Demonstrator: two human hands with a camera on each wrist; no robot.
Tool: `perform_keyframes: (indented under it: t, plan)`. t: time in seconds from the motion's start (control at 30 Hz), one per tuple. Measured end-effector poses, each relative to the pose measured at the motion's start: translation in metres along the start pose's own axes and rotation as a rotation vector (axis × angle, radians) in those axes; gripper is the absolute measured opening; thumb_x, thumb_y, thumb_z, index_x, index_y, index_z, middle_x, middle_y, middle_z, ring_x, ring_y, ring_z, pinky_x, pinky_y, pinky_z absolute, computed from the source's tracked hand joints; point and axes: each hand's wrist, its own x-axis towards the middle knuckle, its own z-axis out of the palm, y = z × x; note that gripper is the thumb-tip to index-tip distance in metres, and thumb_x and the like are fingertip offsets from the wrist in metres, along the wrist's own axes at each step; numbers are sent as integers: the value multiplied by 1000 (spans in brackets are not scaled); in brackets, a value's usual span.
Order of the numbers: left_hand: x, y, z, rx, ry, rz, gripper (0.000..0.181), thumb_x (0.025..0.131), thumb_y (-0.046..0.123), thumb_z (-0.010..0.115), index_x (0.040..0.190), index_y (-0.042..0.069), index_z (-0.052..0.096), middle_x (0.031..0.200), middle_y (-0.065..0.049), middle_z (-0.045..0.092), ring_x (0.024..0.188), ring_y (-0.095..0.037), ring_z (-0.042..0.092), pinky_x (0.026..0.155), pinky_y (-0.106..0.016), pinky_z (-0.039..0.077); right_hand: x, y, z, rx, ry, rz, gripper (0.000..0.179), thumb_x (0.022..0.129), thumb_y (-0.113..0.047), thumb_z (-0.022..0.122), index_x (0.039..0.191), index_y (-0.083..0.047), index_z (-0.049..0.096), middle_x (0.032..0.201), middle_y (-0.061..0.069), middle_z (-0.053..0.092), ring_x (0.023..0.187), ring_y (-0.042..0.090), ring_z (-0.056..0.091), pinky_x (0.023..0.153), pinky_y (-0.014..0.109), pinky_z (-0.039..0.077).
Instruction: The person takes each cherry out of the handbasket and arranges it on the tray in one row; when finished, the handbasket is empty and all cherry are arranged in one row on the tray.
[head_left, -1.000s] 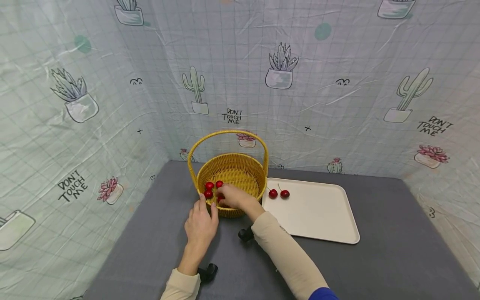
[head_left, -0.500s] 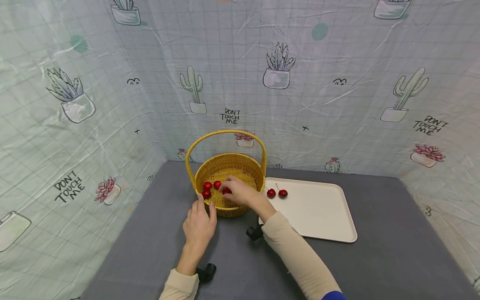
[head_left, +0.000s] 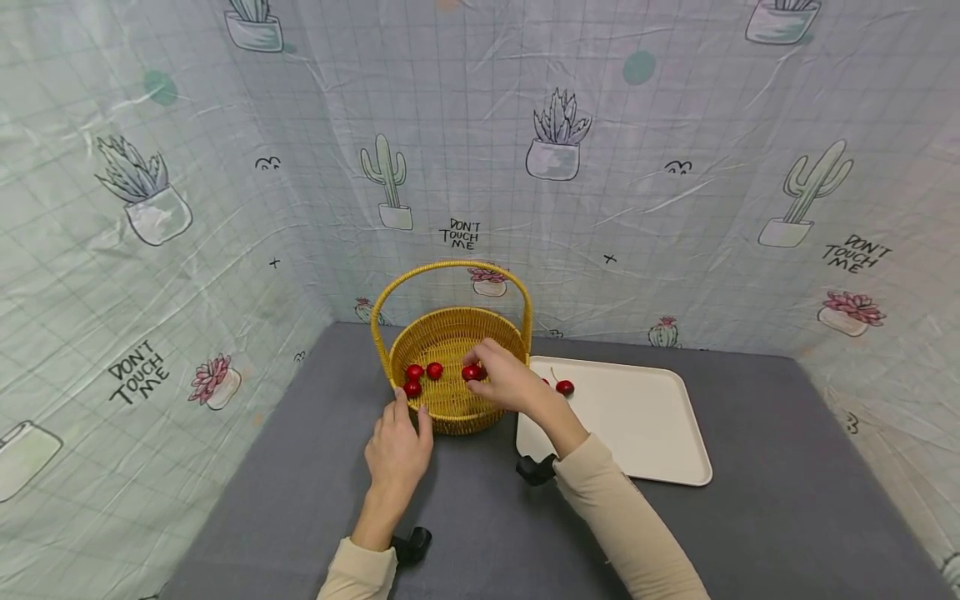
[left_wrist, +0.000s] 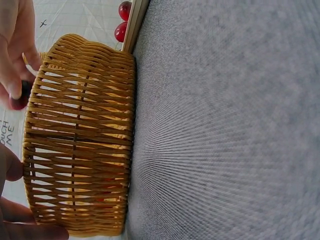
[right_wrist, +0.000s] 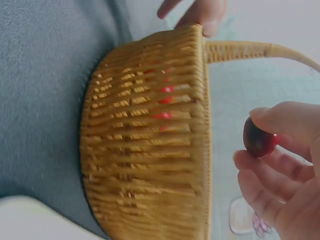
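A yellow wicker basket (head_left: 461, 421) with a tall arched handle stands on the dark table, with several red cherries (head_left: 415, 372) at its left side. My left hand (head_left: 400, 442) rests at the basket's front left, fairly straight fingers touching the rim; those fingers (left_wrist: 35, 230) also show low in the left wrist view. Over the basket's right half is my right hand (head_left: 510, 383). It pinches a dark red cherry (right_wrist: 259, 137) between thumb and fingertips, above rim level in the right wrist view.
Right of the basket lies a cream rectangular tray (head_left: 637, 425). A stemmed cherry (head_left: 565, 387) sits on its left part, beside another mostly covered by my right hand. A patterned curtain (head_left: 600, 208) rises behind the table.
My right hand has lifted a cherry from the basket's front and moved it right across the basket toward the tray. The left hand stays at the rim.
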Motion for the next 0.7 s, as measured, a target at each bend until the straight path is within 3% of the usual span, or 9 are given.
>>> perform_keyframes:
  t: [0.47,0.7]
  plan:
    - [-1,0,-1,-16,7,1,59,102,38,52,147,0,48,129,-20,65,104,-41,67,75,-60,55,-48,31,-24,111,168,33,31,90,-12,72,119,-6,62,112,7,59,94,20,62,76,31,54]
    - [-1,0,0,-17,-4,-2,60,102,39,51,148,0,47,130,-20,65,104,-41,67,74,-60,55,-67,48,-30,159,223,79,35,88,-9,74,120,-4,61,112,10,61,94,24,65,82,39,57]
